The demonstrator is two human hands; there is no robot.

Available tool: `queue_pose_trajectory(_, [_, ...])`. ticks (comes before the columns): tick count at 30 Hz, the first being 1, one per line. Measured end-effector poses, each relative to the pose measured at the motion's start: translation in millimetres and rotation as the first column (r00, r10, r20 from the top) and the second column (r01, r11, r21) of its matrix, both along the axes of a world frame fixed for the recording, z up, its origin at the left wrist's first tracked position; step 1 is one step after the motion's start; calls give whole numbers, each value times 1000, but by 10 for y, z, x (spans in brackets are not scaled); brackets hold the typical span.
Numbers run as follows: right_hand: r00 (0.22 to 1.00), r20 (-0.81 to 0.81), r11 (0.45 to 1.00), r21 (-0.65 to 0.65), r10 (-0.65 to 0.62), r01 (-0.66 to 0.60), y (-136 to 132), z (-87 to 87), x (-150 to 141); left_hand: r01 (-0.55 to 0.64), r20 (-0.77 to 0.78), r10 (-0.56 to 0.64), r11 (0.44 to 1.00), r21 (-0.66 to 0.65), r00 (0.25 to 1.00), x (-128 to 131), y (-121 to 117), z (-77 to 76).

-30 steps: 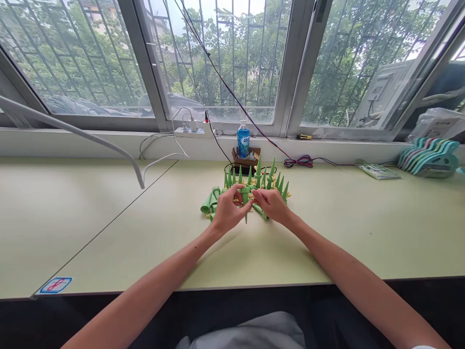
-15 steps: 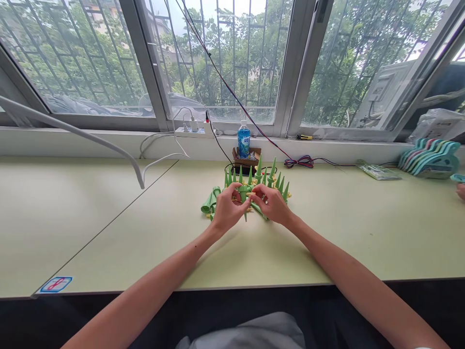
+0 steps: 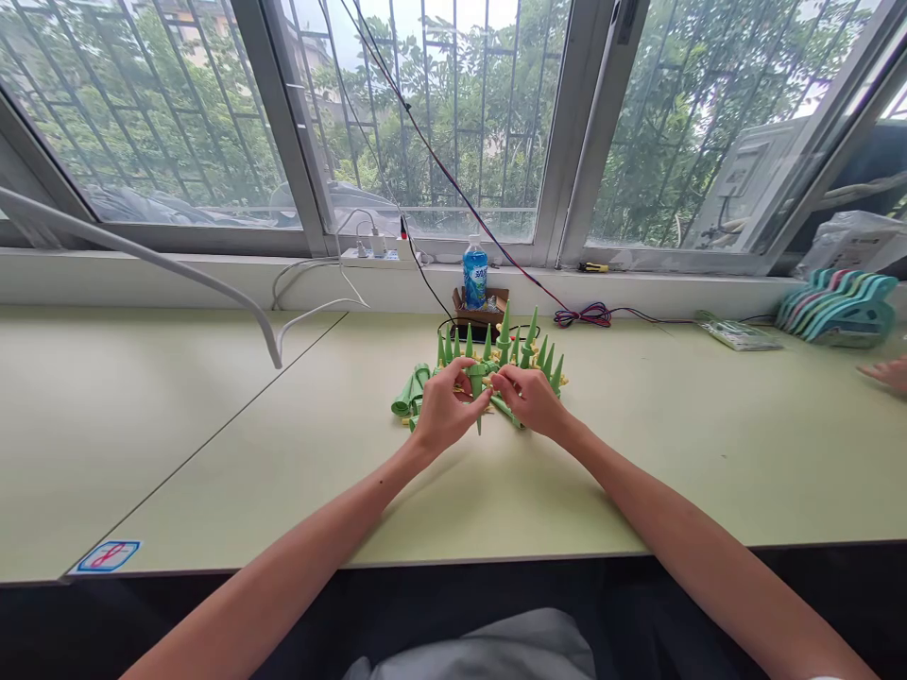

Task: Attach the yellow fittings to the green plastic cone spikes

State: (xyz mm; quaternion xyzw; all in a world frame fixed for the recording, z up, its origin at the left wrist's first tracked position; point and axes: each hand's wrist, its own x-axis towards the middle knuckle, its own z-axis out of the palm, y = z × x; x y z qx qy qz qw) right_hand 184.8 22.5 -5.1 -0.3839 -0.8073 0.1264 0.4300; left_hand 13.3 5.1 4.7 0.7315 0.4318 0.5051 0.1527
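Note:
My left hand (image 3: pixel 450 401) is closed round a green plastic spike (image 3: pixel 478 385), its pointed end aimed down toward the table. My right hand (image 3: pixel 531 397) pinches a small yellow piece (image 3: pixel 487 381) against the spike's side; the fingers partly hide where the two meet. Just beyond my hands, several green spikes (image 3: pixel 504 331) stand upright, with more yellow pieces (image 3: pixel 563 381) scattered among them. Left of my left hand lie green hollow tube-like parts (image 3: pixel 405 397) on their sides.
A blue-liquid bottle (image 3: pixel 475 269) stands in a small brown box (image 3: pixel 496 307) by the sill. Bundled cable (image 3: pixel 585 315), a flat packet (image 3: pixel 741 332) and teal hangers (image 3: pixel 836 310) lie along the back right. Another person's hand (image 3: pixel 889 373) rests at the right edge. A white cable (image 3: pixel 213 274) arches at left.
My right fingers have shifted slightly on the yellow piece, and the spike remains in my left hand. At the far right, the other person's hand has come further in, without the teal item.

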Motion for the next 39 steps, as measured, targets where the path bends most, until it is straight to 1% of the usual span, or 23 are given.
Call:
queue_pose_trajectory(6, [1000, 6, 1000, -19, -1, 1, 7, -15, 4, 39, 14, -38, 999, -8, 999, -2, -2, -5])
queue_pose_trajectory(10, [1000, 18, 1000, -28, -12, 13, 11, -15, 5, 39, 16, -39, 999, -10, 999, -3, 7, -13])
queue_pose_trajectory(15, [1000, 7, 999, -31, -15, 16, -8, 12, 9, -35, 14, 35, 999, -1, 999, -5, 13, -11])
queue_pose_trajectory(20, [998, -30, 999, 8, 49, -49, -23, 28, 2, -70, 1, 70, 998, -9, 998, -6, 7, 2])
queue_pose_trajectory(25, [997, -31, 998, 12, 64, -63, -14, 27, 6, -32, 16, 32, 999, -19, 999, -5, 14, -18])
queue_pose_trajectory(31, [1000, 6, 1000, -8, 22, -22, -15, 27, 11, 7, 7, -6, 1000, -14, 1000, -12, 14, -29])
queue_pose_trajectory(39, [999, 32, 1000, -12, -4, 4, 31, -34, 7, 41, 22, -41, 999, -5, 999, -7, 10, -29])
